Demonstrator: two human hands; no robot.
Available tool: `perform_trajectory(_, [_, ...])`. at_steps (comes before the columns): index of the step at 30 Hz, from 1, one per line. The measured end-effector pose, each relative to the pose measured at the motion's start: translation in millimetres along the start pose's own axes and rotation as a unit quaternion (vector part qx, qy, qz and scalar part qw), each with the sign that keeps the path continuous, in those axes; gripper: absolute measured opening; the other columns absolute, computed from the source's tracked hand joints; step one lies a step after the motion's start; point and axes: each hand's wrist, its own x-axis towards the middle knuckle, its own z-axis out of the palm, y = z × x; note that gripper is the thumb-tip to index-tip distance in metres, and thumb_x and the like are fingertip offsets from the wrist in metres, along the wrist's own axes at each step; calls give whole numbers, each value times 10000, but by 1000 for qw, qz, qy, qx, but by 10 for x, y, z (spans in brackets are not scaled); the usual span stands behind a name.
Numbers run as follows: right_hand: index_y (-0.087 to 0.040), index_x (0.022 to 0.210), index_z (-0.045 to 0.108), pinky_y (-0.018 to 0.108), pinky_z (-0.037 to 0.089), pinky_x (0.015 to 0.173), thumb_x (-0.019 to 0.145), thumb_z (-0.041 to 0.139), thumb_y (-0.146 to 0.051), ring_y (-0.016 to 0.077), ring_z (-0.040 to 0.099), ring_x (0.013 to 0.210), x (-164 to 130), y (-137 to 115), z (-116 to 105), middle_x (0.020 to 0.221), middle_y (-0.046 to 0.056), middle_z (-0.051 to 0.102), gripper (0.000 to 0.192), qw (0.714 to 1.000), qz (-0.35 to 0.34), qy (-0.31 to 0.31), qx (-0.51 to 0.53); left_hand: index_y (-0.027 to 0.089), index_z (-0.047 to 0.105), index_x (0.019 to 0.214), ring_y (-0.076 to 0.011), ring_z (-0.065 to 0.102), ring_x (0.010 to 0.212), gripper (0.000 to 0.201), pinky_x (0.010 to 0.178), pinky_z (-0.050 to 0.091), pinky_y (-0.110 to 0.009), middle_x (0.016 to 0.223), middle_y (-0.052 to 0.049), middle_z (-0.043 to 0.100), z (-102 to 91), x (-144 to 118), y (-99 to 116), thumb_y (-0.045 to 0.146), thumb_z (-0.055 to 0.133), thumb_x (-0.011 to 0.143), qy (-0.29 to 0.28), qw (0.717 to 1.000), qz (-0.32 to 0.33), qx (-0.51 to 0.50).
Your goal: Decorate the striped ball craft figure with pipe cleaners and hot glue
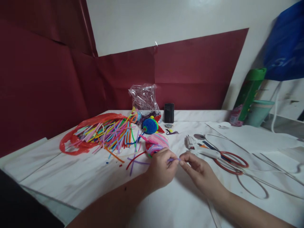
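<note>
Two bare hands meet low over the white table (95,177). I see my left hand (161,169) and right hand (197,167) each pinching one end of a short purple pipe cleaner (174,160), fingertips pressed together on it. Its long axis runs left to right between the hands, level with the table. Just beyond the left hand lies a pink wound ball (155,144). Farther off sit red-handled scissors (231,161), a glue gun (204,150), and a pile of coloured pipe cleaners (106,133).
</note>
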Motion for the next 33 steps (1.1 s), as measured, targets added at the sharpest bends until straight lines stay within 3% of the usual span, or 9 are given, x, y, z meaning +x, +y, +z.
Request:
perform_trajectory(6, [-208,789,569,337,410,679,865,478,-205,196,528,728,49,55,-56,735,50,594,119,972,-151,-12,-180,175,516,693,-156,544,652,119,579,375,-274,687,-41,573,-66,30,-84,120,457,781,-103,981,97,133])
perform_trajectory(10, [-194,784,545,348,371,677,876,417,-142,192,498,717,64,47,-88,720,53,589,166,946,-198,-39,-254,177,506,677,-163,539,660,151,579,365,-278,678,-46,564,-67,38,-106,116,436,796,-125,970,123,169])
perform_trajectory(18, [-202,759,498,324,389,666,851,441,-154,179,494,712,48,-49,-83,717,35,553,118,977,-139,-2,-163,184,510,648,-123,520,597,158,555,368,-241,623,-3,548,-50,66,-53,123,480,790,-64,995,63,51])
perform_trajectory(26, [-200,757,507,342,390,687,847,452,-147,188,505,726,67,41,-69,732,41,564,118,969,-149,-11,-195,179,529,695,-143,543,646,158,589,398,-252,668,-33,561,-37,38,-117,126,439,813,-87,989,86,86])
perform_trajectory(33, [-202,789,541,321,421,694,827,491,-154,179,532,740,79,18,-60,743,28,575,79,988,-78,-11,-130,167,536,665,-144,545,642,203,595,398,-256,646,-28,561,-2,23,-156,143,431,838,-84,993,53,71])
